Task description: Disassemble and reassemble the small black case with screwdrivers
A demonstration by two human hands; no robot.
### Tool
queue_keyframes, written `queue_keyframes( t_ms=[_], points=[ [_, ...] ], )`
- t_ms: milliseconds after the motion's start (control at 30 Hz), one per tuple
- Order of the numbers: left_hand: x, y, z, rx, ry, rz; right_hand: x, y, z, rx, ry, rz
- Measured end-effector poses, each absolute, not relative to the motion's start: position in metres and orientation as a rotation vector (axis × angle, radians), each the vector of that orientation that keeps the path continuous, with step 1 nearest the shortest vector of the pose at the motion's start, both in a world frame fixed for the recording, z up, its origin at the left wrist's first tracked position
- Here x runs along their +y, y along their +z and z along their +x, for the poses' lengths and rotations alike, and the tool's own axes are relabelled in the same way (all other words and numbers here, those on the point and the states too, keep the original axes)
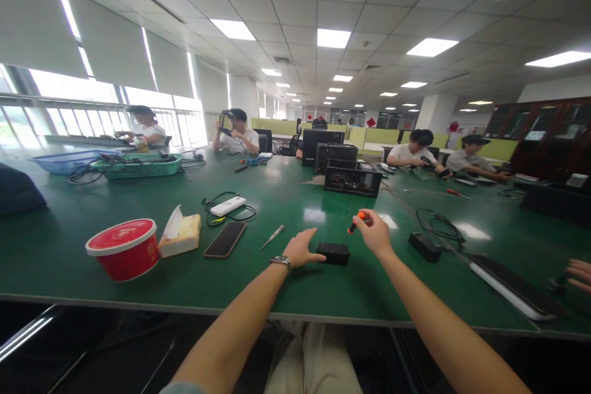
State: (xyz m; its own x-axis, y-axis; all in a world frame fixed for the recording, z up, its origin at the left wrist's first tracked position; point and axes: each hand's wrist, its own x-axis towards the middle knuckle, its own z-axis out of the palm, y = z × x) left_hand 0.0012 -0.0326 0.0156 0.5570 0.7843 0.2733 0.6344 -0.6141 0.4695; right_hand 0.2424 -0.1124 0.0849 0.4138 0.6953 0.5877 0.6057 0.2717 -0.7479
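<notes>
Black box [334, 254], on the desk [157, 295] before the person; probably light and stiff, smooth-sided, best steadied by its end walls. Left hand [300, 250]: fingers spread, thumb at the box's left end. Right hand [375, 233]: fingers pinching the handle of an orange-and-black screwdriver [353, 225], shaft slanting down to the box. Flanking: phone [225, 240], clear-handled driver [273, 236], black adapter [425, 247]. Beyond, blocking forward reach: open computer case [353, 180].
</notes>
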Motion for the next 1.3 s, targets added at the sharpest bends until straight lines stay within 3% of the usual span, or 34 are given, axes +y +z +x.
queue_keyframes(
  t_ms=[200,467,767,1067,1300],
  points=[
    [-0.048,-0.005,0.033,1.120,0.710,2.306,-0.106,0.083,0.232,-1.250,0.065,-1.373],
    [-0.065,0.003,-0.020,0.987,0.760,2.290,-0.123,0.102,0.218,-1.584,0.067,-1.434],
    [-0.103,-0.011,-0.028,1.140,0.919,2.222,-0.138,0.150,0.198,-1.913,-0.174,-1.879],
    [-0.096,-0.016,-0.027,1.166,0.974,2.184,-0.128,0.191,0.208,-2.367,-0.008,-2.092],
    [-0.094,-0.016,-0.028,1.080,1.015,2.128,-0.119,0.194,0.196,-2.278,-0.062,-2.311]
  ],
)
